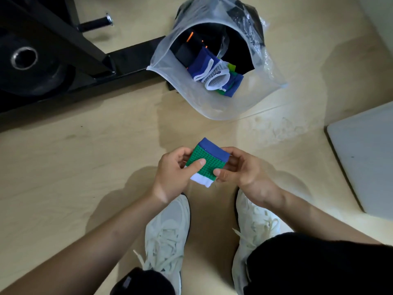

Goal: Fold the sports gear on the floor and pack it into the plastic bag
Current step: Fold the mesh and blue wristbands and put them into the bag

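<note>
By the left hand (174, 174) and the right hand (241, 170), each pinching one side, a folded green sweatband (205, 163) with blue and white edges is held above the floor, apart from the open plastic bag (214, 108) beyond.

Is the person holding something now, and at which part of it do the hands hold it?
Yes. Both hands hold a small folded green sock: the left hand pinches its left edge, the right hand its right edge.
</note>
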Demonstrator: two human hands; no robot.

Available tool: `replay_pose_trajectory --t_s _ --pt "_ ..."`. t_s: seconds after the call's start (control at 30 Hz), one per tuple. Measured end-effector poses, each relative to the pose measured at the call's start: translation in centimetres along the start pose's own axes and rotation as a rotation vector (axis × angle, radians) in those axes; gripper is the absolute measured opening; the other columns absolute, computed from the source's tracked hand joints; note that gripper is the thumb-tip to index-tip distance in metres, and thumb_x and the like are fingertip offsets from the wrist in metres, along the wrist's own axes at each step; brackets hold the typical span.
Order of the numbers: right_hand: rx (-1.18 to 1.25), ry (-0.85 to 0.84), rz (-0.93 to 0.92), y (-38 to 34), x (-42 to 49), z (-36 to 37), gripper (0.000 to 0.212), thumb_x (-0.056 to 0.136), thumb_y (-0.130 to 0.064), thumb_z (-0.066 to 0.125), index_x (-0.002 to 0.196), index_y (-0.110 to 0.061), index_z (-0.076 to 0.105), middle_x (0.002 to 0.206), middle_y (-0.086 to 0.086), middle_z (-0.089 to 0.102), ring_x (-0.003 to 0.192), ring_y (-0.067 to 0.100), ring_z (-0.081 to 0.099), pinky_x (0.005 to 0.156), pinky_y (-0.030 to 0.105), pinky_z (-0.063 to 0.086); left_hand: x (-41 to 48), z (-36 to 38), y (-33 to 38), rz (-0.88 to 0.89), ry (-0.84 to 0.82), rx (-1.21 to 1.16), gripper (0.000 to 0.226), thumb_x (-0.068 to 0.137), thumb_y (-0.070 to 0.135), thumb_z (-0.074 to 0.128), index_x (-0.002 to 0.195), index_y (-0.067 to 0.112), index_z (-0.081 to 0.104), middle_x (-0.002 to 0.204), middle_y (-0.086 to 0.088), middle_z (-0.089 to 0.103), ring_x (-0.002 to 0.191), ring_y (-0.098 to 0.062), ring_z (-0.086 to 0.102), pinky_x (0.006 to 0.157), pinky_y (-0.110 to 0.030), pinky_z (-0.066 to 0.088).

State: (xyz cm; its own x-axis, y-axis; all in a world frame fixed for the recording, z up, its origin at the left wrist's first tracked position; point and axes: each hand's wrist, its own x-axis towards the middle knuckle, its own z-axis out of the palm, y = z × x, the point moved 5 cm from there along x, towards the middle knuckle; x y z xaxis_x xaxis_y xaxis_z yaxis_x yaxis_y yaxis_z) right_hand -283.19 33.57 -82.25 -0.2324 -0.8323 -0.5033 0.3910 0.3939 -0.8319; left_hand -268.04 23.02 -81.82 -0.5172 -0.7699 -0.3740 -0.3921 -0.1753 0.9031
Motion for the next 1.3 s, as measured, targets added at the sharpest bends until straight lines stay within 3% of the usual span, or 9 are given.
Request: replay_pose_trajectory --t_s 0.17,0.3,0.47,0.63,0.73,0.83,0.93,1.1,1.3 --pt "0.027 0.155 -0.021 0.0 0.1 0.6 0.021 0.086 0.002 0.072 0.106 0.002 0.066 0.089 0.021 0.072 0.076 0.024 0.072 0.066 0.028 0.057 -0.8 -0.3 0.1 0.04 0.262 0.209 0.018 0.083 0.024 0.082 0.09 0.025 0.066 0.083 0.017 0.072 0.073 -0.003 0.067 0.065 -0.024 0.052" --pt "0.13 0.224 0.009 0.0 0.2 1.1 0.016 0.089 0.0 0.068 0.105 0.003 0.068 0.083 0.018 0.074 0.066 0.021 0.071 0.065 0.027 0.057 -1.7 -0.2 2.1 0.278 0.375 0.414 0.019 0.084 0.022 0.079 0.099 0.022 0.067 0.088 0.013 0.069 0.077 -0.005 0.063 0.065 -0.029 0.05" --pt "0.144 0.249 -0.019 -0.5 0.1 1.3 0.016 0.093 -0.002 0.065 0.108 0.001 0.069 0.089 0.021 0.075 0.071 0.024 0.072 0.072 0.031 0.059 -2.5 0.9 2.8 0.601 0.292 0.615 0.023 0.085 0.022 0.069 0.105 0.017 0.077 0.093 0.004 0.068 0.074 -0.013 0.065 0.053 -0.034 0.05" --pt "0.172 0.176 -0.002 -0.9 -0.4 1.5 0.023 0.095 -0.013 0.064 0.114 -0.002 0.068 0.101 0.025 0.071 0.085 0.029 0.07 0.074 0.032 0.056 -2.3 1.5 2.3 0.55 0.07 0.483 0.034 0.082 0.023 0.065 0.113 0.011 0.076 0.102 -0.002 0.059 0.086 -0.016 0.06 0.069 -0.032 0.051" --pt "0.128 0.184 -0.019 -0.8 -0.3 1.0 0.023 0.095 -0.013 0.065 0.114 0.0 0.067 0.101 0.031 0.067 0.083 0.03 0.068 0.069 0.033 0.055 -2.2 1.7 2.3 0.426 -0.032 0.233 0.031 0.085 0.024 0.062 0.108 0.011 0.078 0.101 -0.002 0.059 0.087 -0.013 0.062 0.073 -0.023 0.051" --pt "0.163 0.154 -0.023 -1.1 0.0 0.7 0.024 0.098 -0.01 0.058 0.119 0.001 0.065 0.1 0.023 0.07 0.084 0.029 0.068 0.072 0.034 0.056 -1.8 1.3 1.8 0.184 -0.001 -0.045 0.016 0.086 0.02 0.07 0.101 0.021 0.075 0.105 -0.001 0.062 0.088 -0.01 0.067 0.073 -0.021 0.054" --pt "0.142 0.137 -0.053 -1.9 0.3 0.6 0.026 0.098 -0.011 0.06 0.121 -0.002 0.065 0.107 0.029 0.068 0.091 0.039 0.069 0.077 0.043 0.058 -1.6 1.5 1.8 0.03 -0.061 -0.187 0.025 0.081 0.017 0.074 0.105 0.023 0.068 0.11 0.002 0.068 0.089 -0.013 0.07 0.077 -0.028 0.057" --pt "0.051 0.238 -0.153 -3.5 -0.1 0.7 0.056 0.088 -0.009 0.072 0.139 -0.02 0.051 0.113 0.02 0.068 0.094 0.038 0.072 0.084 0.048 0.059 -1.4 1.6 2.9 -0.006 -0.034 -0.276 0.03 0.079 0.01 0.077 0.106 0.021 0.067 0.108 -0.003 0.071 0.083 -0.02 0.071 0.078 -0.038 0.06" --pt "-0.123 0.18 -0.385 -5.3 -0.8 2.2 0.057 0.086 0.005 0.071 0.136 -0.019 0.055 0.129 0.005 0.063 0.101 0.031 0.068 0.088 0.046 0.058 -1.0 1.7 4.2 -0.011 0.088 -0.38 0.03 0.087 -0.007 0.072 0.106 0.014 0.064 0.104 -0.009 0.069 0.076 -0.012 0.071 0.07 -0.024 0.056"
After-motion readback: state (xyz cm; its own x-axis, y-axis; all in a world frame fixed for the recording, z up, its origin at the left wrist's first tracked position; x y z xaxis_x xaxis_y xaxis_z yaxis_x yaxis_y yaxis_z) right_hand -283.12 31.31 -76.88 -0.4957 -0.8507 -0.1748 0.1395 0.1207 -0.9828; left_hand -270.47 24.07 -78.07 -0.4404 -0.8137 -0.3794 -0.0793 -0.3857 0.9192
